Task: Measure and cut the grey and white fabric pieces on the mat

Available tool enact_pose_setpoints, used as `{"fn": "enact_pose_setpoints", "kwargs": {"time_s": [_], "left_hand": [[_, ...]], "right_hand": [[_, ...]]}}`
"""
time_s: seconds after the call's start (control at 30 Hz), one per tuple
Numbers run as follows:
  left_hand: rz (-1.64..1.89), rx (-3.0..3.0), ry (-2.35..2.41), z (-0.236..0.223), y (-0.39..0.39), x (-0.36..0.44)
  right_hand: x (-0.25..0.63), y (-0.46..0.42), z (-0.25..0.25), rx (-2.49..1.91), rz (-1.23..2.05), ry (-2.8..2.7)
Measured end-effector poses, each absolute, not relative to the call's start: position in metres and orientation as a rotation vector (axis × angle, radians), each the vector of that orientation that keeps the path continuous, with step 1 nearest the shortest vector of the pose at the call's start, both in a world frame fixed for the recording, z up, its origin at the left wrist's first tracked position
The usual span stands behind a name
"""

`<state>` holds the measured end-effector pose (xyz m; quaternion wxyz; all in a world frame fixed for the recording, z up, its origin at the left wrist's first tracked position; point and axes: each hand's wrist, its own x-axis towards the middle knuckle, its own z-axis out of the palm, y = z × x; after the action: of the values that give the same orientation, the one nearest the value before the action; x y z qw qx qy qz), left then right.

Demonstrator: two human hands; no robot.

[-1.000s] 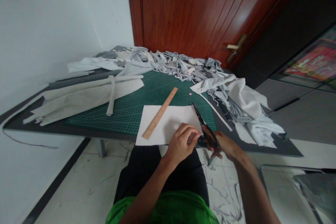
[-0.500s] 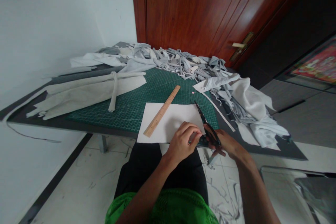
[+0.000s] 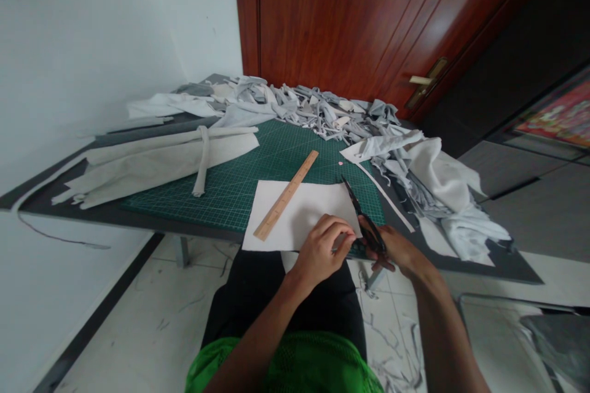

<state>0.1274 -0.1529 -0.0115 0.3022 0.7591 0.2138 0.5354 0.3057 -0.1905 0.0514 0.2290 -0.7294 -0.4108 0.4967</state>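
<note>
A white piece of cloth (image 3: pixel 318 199) lies flat at the table's front edge, its near edge slightly overhanging. My left hand (image 3: pixel 322 242) rests over its lower right part, thumb and forefinger pinched at the near right corner. My right hand (image 3: pixel 391 245) grips the black handles of a pair of scissors (image 3: pixel 369 230). The scissors' dark blades point away from me along the cloth's right edge; how far they are parted is hard to see. A wooden ruler (image 3: pixel 286 195) lies slanted across the cloth's left part, touched by neither hand.
Beneath the cloth is a green cutting mat (image 3: pixel 221 202) on a dark grey table (image 3: pixel 138 216). Long pale fabric pieces (image 3: pixel 170 166) lie left. A heap of scraps (image 3: pixel 313 110) lines the back, with crumpled white cloth (image 3: pixel 436 172) at right. A narrow strip (image 3: pixel 387 196) lies beside the mat.
The view has shifted very slightly. Both hands, the scissors, the cloth and the ruler keep nearly the same places relative to one another.
</note>
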Motion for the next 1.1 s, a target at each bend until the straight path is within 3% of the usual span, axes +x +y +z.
{"fn": "enact_pose_setpoints", "kwargs": {"time_s": [0.57, 1.1], "left_hand": [[1.41, 2.024, 0.587, -0.012, -0.152, 0.126], [1.216, 2.135, 0.639, -0.011, -0.151, 0.126]], "right_hand": [[0.32, -0.188, 0.028, -1.993, 1.262, -1.277], [0.31, -0.19, 0.022, -1.863, 1.216, -0.977]]}}
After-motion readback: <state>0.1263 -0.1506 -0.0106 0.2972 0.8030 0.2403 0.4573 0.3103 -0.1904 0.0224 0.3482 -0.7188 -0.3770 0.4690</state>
